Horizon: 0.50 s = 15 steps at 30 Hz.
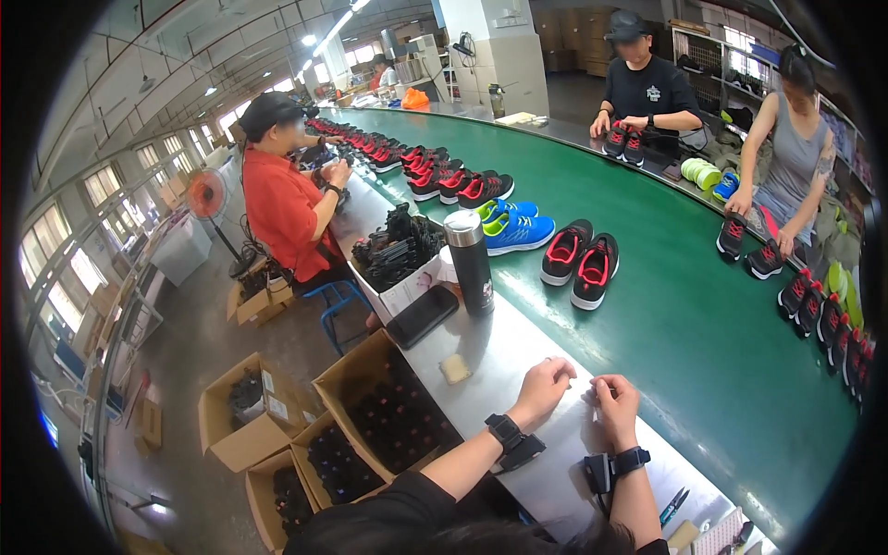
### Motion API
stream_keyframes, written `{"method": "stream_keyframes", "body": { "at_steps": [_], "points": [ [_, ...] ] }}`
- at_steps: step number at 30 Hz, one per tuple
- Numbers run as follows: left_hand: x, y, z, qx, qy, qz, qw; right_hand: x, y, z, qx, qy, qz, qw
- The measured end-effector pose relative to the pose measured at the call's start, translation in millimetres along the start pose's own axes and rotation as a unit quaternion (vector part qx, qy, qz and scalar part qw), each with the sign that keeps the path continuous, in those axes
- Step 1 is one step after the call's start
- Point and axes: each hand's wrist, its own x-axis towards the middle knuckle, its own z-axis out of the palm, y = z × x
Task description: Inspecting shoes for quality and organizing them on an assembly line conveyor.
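My left hand [544,387] and my right hand [618,407] are close together but apart, over the metal edge of the green belt table. Both have curled fingers, thumb and fingertips brought together; whatever they may pinch is too small to make out. Each wrist wears a black strap with a small device. Beyond my hands, a pair of black sneakers with red lining [594,270] stands on the green belt [684,314]. A small beige pad [455,369] lies left of my left hand. Thread snips [674,506] lie right of my right forearm.
A black thermos [470,268], a phone [423,316] and a white box of black parts [400,250] stand at left. Blue-green sneakers [518,231] and a row of black-red shoes line the belt. Cardboard boxes [370,398] sit below; a person [287,203] works at left, two across.
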Motion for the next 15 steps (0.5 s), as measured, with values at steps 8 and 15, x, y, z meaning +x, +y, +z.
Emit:
{"method": "stream_keyframes", "body": {
  "at_steps": [8,15],
  "points": [
    [-1.5,0.9,2.3,0.015,0.014,0.018,1.0,-2.4,6.6,-3.5,0.046,-0.011,0.031,0.998],
    [5.3,6.6,4.6,-0.031,0.018,-0.023,0.999,0.8,13.4,-8.2,0.06,-0.009,0.033,0.998]
  ]
}}
